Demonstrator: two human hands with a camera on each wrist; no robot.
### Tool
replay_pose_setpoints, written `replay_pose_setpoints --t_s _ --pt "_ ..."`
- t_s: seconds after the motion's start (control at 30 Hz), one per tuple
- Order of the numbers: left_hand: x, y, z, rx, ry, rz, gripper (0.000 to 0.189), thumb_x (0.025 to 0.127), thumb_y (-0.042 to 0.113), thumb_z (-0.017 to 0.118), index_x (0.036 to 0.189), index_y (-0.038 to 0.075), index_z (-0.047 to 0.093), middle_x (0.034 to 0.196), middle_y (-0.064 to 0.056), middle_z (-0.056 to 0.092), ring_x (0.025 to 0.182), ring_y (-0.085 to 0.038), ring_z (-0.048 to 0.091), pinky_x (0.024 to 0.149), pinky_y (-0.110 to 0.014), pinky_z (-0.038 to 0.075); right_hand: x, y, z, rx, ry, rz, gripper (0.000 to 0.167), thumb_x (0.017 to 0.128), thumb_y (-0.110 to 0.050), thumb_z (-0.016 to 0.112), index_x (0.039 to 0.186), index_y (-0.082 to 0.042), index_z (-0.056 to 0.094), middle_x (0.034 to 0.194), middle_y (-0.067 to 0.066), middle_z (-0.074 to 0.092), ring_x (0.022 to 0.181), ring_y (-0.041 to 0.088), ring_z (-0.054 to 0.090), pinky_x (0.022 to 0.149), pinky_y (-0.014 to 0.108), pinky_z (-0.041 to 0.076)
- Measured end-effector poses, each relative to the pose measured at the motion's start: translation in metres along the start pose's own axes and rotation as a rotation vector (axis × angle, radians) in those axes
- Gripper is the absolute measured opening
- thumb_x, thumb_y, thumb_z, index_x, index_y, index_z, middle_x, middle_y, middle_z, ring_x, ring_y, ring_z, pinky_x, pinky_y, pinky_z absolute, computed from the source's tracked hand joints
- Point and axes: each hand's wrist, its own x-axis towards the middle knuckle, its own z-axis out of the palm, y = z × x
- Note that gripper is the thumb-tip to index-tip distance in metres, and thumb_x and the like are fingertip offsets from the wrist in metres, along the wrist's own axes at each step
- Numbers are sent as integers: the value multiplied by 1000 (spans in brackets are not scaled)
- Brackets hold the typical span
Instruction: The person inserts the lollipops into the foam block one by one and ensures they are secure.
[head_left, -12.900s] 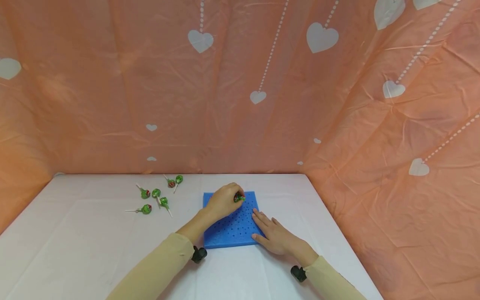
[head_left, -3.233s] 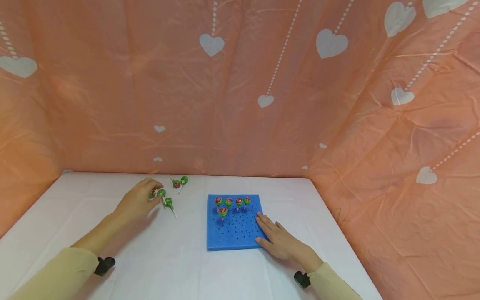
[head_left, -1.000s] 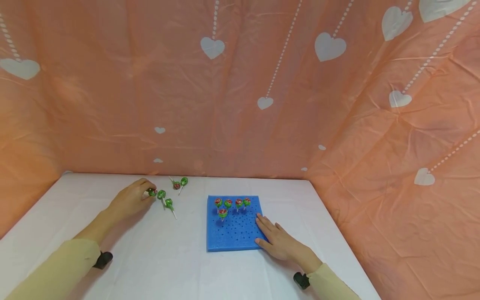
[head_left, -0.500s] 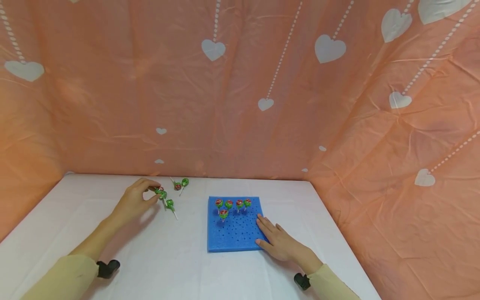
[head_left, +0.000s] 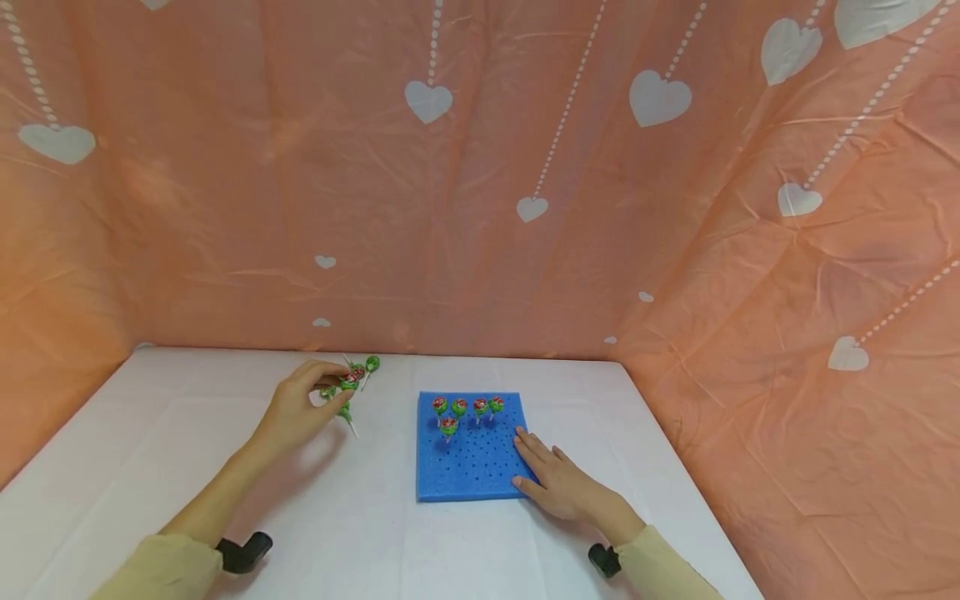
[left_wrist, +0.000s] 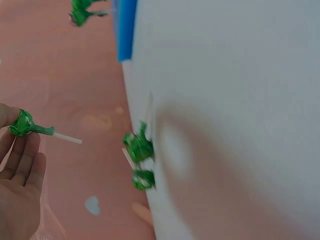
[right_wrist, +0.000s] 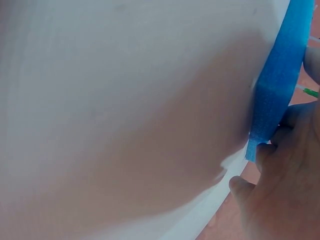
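Observation:
My left hand [head_left: 303,404] pinches a green-and-red wrapped lollipop [left_wrist: 21,124] by its head, raised off the table with the white stick pointing away from the palm. Behind and beneath it lie other lollipops, partly covered by the hand; one green lollipop [head_left: 372,363] shows at the back. A blue foam board [head_left: 465,487] dotted with small holes lies to the right. Several lollipops stand upright in its far part, four along a back row and one lollipop [head_left: 448,426] in front of them. My right hand [head_left: 562,483] rests with straight fingers on the board's right edge.
A white cloth [head_left: 337,533] covers the table. An orange curtain [head_left: 465,292] with white hearts hangs behind and along the right side. Each wrist wears a small black camera [head_left: 246,552].
Earlier the left hand was over the board; several lollipops stand there now. In the last second it has lifted a lollipop from the left group and moved right. The right hand stays put.

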Motion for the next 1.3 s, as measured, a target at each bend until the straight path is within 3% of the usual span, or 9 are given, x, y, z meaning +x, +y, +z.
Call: replay_pose_setpoints --t_s 0.2,0.5,0.93,1.3 --pt "-2 16 10 -69 12 -3 34 85 -9 79 117 0 70 109 -14 68 94 -11 67 82 -8 49 2 1 1 -9 -2 -3 74 110 -48 44 164 -3 23 174 12 14 159 34 16 125 61 18" --pt "0 38 29 -122 19 -21 31 88 -4 80 117 2 71 109 -7 69 95 -24 72 87 -20 57 1 0 1 -9 11 -8 73 110 -47 45 164 -2 24 173 13 14 158 35 17 125 62 19" --pt "1 59 62 -242 -26 -26 29 92 0 77 120 1 70 113 -9 69 99 -25 70 91 -39 61 -3 0 0 10 -6 7 73 110 -47 45 164 -3 23 174 12 13 159 34 15 126 61 18" --pt "7 74 87 -328 -95 -65 29 95 5 76 123 6 70 117 -8 68 105 -24 69 97 -40 59 -5 -3 -3 21 -3 -1 73 110 -46 46 164 -2 23 174 13 13 159 34 15 126 62 17"
